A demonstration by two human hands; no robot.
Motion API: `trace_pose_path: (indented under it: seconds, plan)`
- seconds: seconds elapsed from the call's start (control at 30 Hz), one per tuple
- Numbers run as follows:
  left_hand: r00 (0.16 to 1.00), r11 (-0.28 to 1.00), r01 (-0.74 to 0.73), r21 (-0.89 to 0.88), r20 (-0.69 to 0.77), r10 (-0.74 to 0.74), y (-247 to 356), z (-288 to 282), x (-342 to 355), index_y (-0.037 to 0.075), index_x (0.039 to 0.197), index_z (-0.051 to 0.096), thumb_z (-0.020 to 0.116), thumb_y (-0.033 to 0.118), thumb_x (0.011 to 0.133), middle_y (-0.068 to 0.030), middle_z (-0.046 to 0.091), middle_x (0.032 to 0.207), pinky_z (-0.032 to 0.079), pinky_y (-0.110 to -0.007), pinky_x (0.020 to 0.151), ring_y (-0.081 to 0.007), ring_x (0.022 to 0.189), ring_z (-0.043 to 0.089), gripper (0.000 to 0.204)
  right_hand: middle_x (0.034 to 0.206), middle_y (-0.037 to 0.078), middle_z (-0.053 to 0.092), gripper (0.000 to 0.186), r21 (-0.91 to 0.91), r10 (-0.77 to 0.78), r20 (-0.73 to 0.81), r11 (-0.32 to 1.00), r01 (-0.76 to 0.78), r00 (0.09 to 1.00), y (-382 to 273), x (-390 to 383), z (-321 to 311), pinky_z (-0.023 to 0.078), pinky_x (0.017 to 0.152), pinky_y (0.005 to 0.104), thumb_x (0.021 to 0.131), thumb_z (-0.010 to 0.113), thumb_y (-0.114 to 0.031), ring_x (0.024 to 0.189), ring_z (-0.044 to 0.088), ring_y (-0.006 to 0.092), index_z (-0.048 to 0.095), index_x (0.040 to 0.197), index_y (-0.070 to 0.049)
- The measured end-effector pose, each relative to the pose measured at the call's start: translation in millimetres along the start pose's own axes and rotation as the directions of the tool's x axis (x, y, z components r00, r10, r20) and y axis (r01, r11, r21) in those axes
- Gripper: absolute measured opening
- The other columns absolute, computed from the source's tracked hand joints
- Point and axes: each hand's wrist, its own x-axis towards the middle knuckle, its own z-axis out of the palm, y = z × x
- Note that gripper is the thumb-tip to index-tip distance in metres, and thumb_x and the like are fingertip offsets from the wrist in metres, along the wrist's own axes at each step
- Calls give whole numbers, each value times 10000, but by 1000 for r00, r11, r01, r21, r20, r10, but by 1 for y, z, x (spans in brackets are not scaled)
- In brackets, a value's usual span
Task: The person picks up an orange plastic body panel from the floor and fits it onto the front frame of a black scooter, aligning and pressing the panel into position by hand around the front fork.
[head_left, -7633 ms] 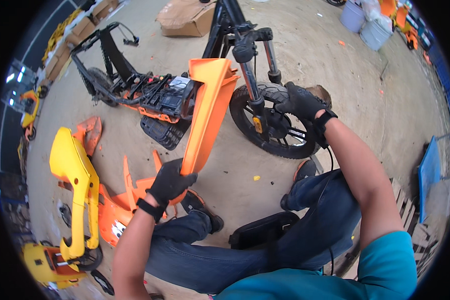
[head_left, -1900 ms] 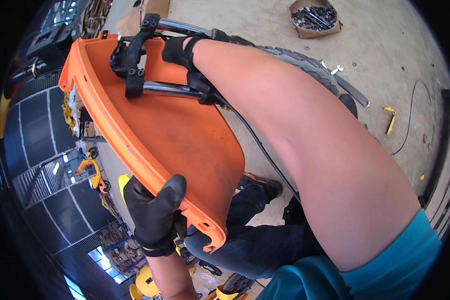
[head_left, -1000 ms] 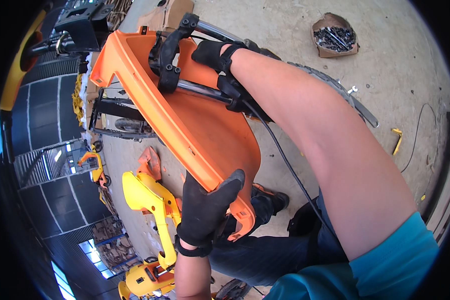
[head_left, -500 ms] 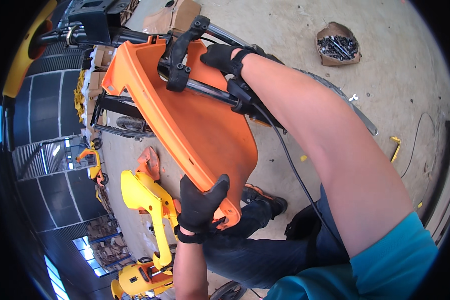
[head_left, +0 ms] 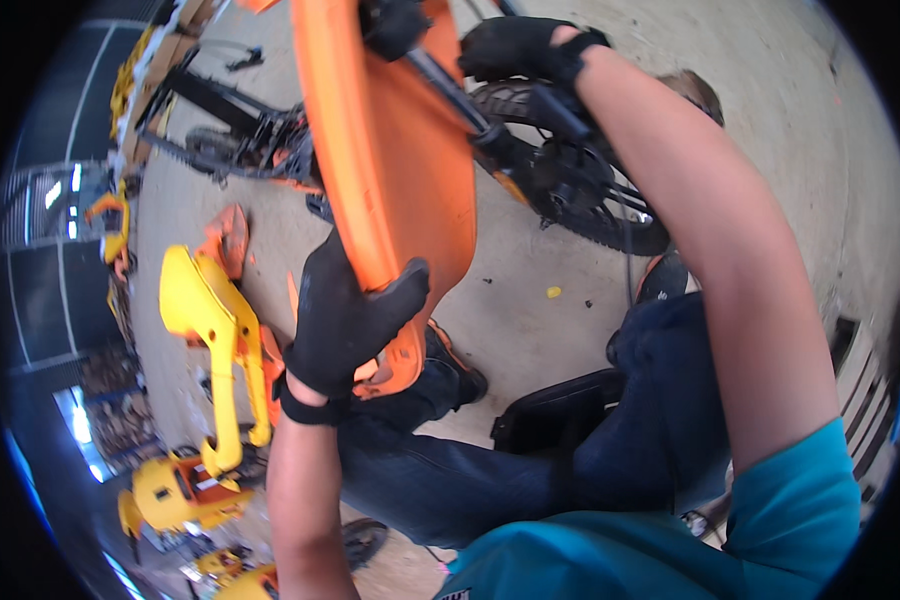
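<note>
A large orange plastic fairing (head_left: 410, 160) of a motorbike or scooter stands tilted in front of me, its hollow side facing me. At its lower end my left hand (head_left: 342, 318), in a black glove, grips the edge, thumb over the inside face. My right hand (head_left: 515, 50), gloved too, is closed at the fairing's far right edge; its fingertips are partly hidden and blurred. A fork tube (head_left: 442, 85) crosses the fairing's hollow and runs down to a black front wheel (head_left: 595, 200) below my right forearm. The fairing's upper end is cut off by the picture's edge.
To the left lie a yellow body panel (head_left: 200, 300) and an orange piece (head_left: 228, 238) on the concrete floor. Beyond stands a black bike frame (head_left: 240, 140). A yellow bike body (head_left: 175, 492) is at lower left, a slatted pallet (head_left: 860, 400) at the right.
My view has shifted and turned. The fairing now stands steeper and higher in the picture, with both hands still at it. The front wheel has come into sight; the box of bolts is mostly hidden.
</note>
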Motion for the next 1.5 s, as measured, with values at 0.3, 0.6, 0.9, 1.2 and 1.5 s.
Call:
trace_pose_path:
  seconds: [0.3, 0.6, 0.9, 1.2, 1.5]
  plan:
    - [989, 984, -149, 95, -8, 151, -45, -11, -5, -46, 1311, 482, 728, 213, 751, -248, 652, 1002, 519, -450, 780, -422, 902, 642, 665, 852, 103, 670, 280, 472, 507, 409, 593, -652, 758, -62, -31, -109, 506, 750, 338, 968, 542, -221, 808, 627, 157, 647, 1010, 35]
    - [965, 960, -220, 176, -105, 240, -58, 6, -7, -138, 1340, 396, 769, 278, 733, -276, 644, 972, 544, -458, 749, -409, 876, 663, 825, 1027, 183, 696, 346, 570, -31, 454, 778, -263, 891, -200, -4, -26, 540, 869, 404, 976, 511, -299, 940, 674, 348, 637, 1148, -27]
    - [982, 858, -128, 497, -58, 180, -54, 28, -9, -133, 1369, 364, 758, 369, 746, -255, 614, 1072, 560, -436, 658, -351, 776, 673, 892, 1424, 109, 500, 551, 818, 705, 304, -538, 203, 641, -250, 0, 59, 444, 1029, 470, 1007, 515, -376, 1292, 476, 307, 383, 1486, -138]
    - [979, 895, -169, 412, -33, 200, -44, 19, -9, -131, 1423, 316, 798, 284, 725, -322, 521, 1288, 554, -411, 802, -353, 986, 641, 944, 1361, 98, 516, 502, 678, 758, -17, -471, 565, 652, -297, 50, 13, 458, 999, 460, 1035, 470, -345, 1205, 514, 296, 363, 1482, -143]
    - [979, 976, -201, 88, -4, 203, -86, -38, -11, -52, 1462, 342, 754, 143, 785, -306, 511, 1361, 481, -441, 1014, -423, 1201, 567, 816, 1164, 66, 572, 333, 451, 645, 417, -758, 470, 640, -287, 74, 99, 490, 911, 428, 1057, 441, -299, 1040, 557, 248, 486, 1357, -162]
